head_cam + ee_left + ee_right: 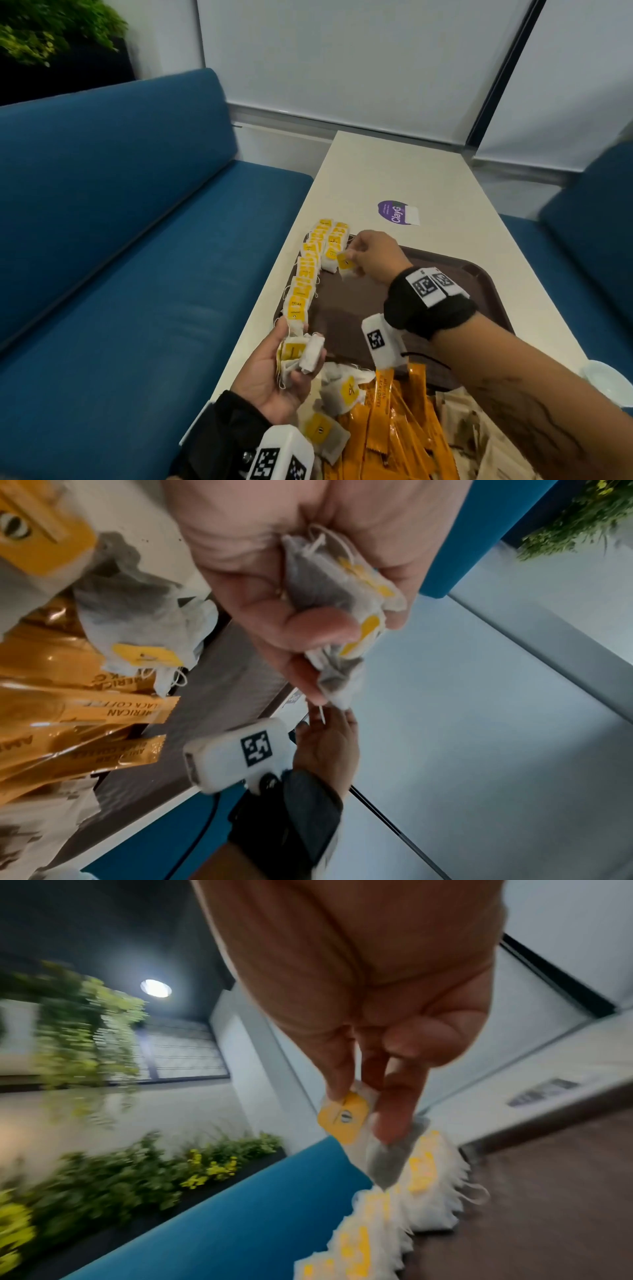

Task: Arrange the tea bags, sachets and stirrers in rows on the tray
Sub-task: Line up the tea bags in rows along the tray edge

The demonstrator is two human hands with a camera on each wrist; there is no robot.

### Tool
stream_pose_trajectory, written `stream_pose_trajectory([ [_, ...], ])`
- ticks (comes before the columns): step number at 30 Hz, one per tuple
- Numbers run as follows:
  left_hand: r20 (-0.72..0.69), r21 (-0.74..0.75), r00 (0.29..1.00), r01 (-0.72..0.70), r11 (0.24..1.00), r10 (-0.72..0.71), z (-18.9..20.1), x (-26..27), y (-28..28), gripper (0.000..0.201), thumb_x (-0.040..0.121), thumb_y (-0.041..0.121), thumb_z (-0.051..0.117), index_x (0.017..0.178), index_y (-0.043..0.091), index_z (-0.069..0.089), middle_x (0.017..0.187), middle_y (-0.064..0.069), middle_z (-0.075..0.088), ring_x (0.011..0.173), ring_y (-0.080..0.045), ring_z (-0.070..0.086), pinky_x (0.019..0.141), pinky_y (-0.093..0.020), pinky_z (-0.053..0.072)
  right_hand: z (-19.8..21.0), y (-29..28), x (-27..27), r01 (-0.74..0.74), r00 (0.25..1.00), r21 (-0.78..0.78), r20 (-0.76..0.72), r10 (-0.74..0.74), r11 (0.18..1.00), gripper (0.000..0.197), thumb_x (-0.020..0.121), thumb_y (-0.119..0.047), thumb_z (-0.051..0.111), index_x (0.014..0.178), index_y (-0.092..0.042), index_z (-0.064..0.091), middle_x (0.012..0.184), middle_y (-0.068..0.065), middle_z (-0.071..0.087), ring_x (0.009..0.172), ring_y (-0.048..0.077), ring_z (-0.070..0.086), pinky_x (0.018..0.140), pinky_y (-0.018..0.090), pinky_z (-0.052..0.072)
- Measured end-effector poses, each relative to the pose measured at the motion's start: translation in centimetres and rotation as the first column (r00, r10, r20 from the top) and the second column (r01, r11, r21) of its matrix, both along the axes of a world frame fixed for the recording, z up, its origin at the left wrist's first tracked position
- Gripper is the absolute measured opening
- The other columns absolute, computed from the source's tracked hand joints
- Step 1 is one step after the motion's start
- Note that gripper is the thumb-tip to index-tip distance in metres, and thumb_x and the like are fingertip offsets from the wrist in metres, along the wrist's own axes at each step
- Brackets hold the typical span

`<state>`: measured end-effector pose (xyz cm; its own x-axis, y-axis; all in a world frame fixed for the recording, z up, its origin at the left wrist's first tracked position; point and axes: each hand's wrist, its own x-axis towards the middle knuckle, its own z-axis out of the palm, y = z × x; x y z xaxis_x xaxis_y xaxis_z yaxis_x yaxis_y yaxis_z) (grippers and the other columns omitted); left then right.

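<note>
1. White table (pixel 428 178) carries my brown tray (pixel 445 274); one tea-bag row (pixel 303 284) lines its 9 o'clock edge, a second (pixel 334 246) is begun.
2. My right hand (pixel 373 257) pinches a tea bag (pixel 346 265) above that second row.
3. My left hand (pixel 274 373) clutches spare bags (pixel 298 356) at 7 o'clock.
4. Orange sachets (pixel 394 428) lie heaped at 6 o'clock, unsorted; I see no stirrers.

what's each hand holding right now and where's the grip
Right hand pinches one tea bag at its top, by the yellow tag. Left hand cups a bunch of tea bags.

"AMERICAN BLACK COFFEE" stands on the orange sachets (pixel 113 712) beside the left hand (pixel 274 593). Beyond the right hand (pixel 373 257), a purple sticker (pixel 397 213) reads "ClayG".
</note>
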<state>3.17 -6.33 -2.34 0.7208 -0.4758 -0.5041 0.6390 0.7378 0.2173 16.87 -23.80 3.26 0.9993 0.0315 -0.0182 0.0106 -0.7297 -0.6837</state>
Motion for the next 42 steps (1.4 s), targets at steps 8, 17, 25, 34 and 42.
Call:
stream_pose_trajectory([
  [8,0.005,0.062,0.998,-0.068,0.996,0.068,-1.2,0.7,0.6,0.041,0.076,0.041,0.054,0.069,0.006,0.075,0.070,-0.011,0.067,0.048,-0.022,0.065,0.023,-0.016,0.037,-3.9,1.7,6.0,0.164,0.957,-0.019,-0.241,-0.164,0.986,0.025,0.095,-0.018,0.051,0.112,-0.003,0.062,0.107,0.011,0.065,0.093,0.025,0.063,0.078,0.021,0.054],
  [17,0.028,0.074,0.995,-0.095,0.993,0.094,-1.6,0.9,0.8,0.040,0.073,0.038,0.055,0.069,0.004,0.076,0.071,-0.012,0.067,0.048,-0.022,0.064,0.024,-0.016,0.037,-4.8,3.0,7.2,0.085,0.902,-0.207,-0.399,-0.164,0.975,0.038,0.095,-0.026,0.052,0.130,-0.012,0.050,0.124,-0.002,0.061,0.111,0.016,0.057,0.088,0.024,0.046],
  [25,-0.044,0.062,0.997,-0.065,0.996,0.068,-1.5,0.8,0.4,0.043,0.076,0.041,0.055,0.100,0.006,0.062,0.069,-0.014,0.067,0.048,-0.024,0.065,0.023,-0.018,0.038,-3.1,0.9,5.5,0.245,0.931,0.144,-0.310,-0.192,0.959,0.007,0.091,-0.011,0.056,0.098,-0.010,0.056,0.071,0.003,0.058,0.053,0.013,0.057,0.037,0.017,0.043],
  [34,0.114,-0.019,0.993,0.040,0.999,-0.038,-0.1,-0.1,-1.0,0.065,0.015,0.016,0.097,0.075,0.007,0.073,0.076,-0.016,0.069,0.053,-0.028,0.066,0.025,-0.020,0.040,3.1,-0.6,-6.3,-0.056,0.960,0.366,-0.235,0.151,0.929,0.009,0.089,-0.015,0.063,0.091,-0.010,0.057,0.069,0.002,0.059,0.053,0.010,0.056,0.042,0.021,0.038],
  [42,0.122,0.112,0.993,-0.003,0.994,-0.011,0.9,-1.8,-2.0,0.032,0.072,0.017,0.060,0.104,0.013,0.060,0.074,-0.012,0.066,0.054,-0.020,0.066,0.030,-0.019,0.044,2.5,-0.1,-14.3,-0.108,0.930,0.229,-0.322,0.179,0.968,0.030,0.083,-0.040,0.068,0.089,-0.011,0.060,0.071,0.004,0.062,0.046,0.003,0.051,0.043,0.019,0.039],
])
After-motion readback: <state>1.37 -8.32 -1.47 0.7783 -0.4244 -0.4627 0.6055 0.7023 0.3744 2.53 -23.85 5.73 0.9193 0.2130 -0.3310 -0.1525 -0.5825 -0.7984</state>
